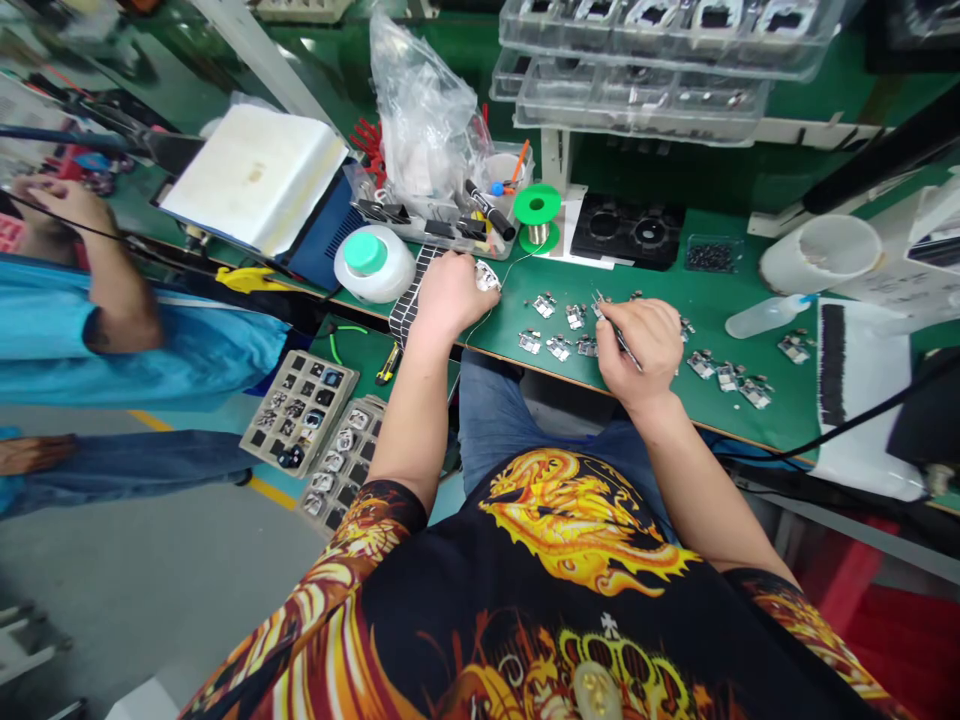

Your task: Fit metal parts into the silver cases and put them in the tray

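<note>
At the bench's front edge, my left hand is closed on a small white part, whose far side shows past the thumb. My right hand grips slim metal tweezers; their tips point at a small metal-and-white assembly among several like it. More of these little assemblies lie to the right of that hand. A thin solder wire runs from a green spool down beside my left hand. My fingers hide much of what they hold.
A white bottle with a teal lid stands left of my left hand. Behind are a plastic bag and clear parts trays. A squeeze bottle lies at right. Compartment trays sit lower left, near a co-worker's blue sleeve.
</note>
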The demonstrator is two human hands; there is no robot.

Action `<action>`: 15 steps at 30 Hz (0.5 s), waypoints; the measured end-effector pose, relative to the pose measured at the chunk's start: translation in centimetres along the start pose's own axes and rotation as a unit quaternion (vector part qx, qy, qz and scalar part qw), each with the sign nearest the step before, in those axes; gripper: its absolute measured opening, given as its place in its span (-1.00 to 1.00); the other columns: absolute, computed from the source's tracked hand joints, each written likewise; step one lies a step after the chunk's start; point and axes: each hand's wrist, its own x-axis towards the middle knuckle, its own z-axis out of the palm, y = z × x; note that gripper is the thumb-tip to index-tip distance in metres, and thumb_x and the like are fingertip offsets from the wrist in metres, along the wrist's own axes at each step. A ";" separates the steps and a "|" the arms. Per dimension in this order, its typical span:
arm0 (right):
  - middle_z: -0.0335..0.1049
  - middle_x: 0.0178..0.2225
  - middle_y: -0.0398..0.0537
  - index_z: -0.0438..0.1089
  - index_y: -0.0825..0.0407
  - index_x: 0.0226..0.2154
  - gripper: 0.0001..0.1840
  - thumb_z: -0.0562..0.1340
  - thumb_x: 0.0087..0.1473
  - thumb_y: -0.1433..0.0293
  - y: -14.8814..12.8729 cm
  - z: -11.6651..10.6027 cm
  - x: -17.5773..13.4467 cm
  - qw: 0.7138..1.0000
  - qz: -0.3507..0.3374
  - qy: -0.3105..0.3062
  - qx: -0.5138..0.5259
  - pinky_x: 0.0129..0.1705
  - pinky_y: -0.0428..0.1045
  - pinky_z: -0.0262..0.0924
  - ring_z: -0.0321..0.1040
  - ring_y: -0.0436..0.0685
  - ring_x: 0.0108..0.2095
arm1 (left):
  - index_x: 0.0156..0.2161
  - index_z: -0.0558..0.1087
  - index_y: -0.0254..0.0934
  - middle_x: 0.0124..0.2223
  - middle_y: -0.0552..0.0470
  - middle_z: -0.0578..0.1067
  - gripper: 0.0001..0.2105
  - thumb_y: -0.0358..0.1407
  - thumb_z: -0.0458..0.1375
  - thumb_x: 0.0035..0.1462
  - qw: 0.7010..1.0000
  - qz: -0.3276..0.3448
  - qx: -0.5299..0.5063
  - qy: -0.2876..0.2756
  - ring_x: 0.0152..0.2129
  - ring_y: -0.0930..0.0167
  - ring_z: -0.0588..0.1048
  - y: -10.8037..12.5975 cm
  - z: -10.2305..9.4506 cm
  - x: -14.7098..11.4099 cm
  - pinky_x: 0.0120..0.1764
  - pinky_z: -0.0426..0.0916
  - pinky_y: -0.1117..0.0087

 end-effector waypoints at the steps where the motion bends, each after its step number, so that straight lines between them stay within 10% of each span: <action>1: 0.71 -0.15 -0.01 0.61 -0.04 -0.05 -0.80 0.28 0.35 0.35 0.0 0.0 0.0 1.000 -0.003 0.003 0.001 0.12 0.22 0.42 0.63 0.22 -0.10 | -0.16 0.57 -0.34 -0.05 -0.27 0.59 -0.70 -0.20 0.44 0.08 1.000 0.000 0.003 0.001 0.06 -0.05 0.58 0.0 0.0 -0.1 0.24 0.51 -0.06; 15: 0.71 -0.15 0.03 0.60 -0.04 -0.06 -0.81 0.28 0.35 0.32 0.9 0.3 -0.3 1.000 -0.001 -0.016 -0.016 0.13 0.24 0.43 0.64 0.26 -0.10 | -0.02 0.60 -0.43 0.12 -0.36 0.57 -0.59 -0.25 0.45 0.06 0.999 -0.029 0.013 -0.026 0.14 -0.04 0.53 0.9 0.4 0.7 0.23 0.50 -0.08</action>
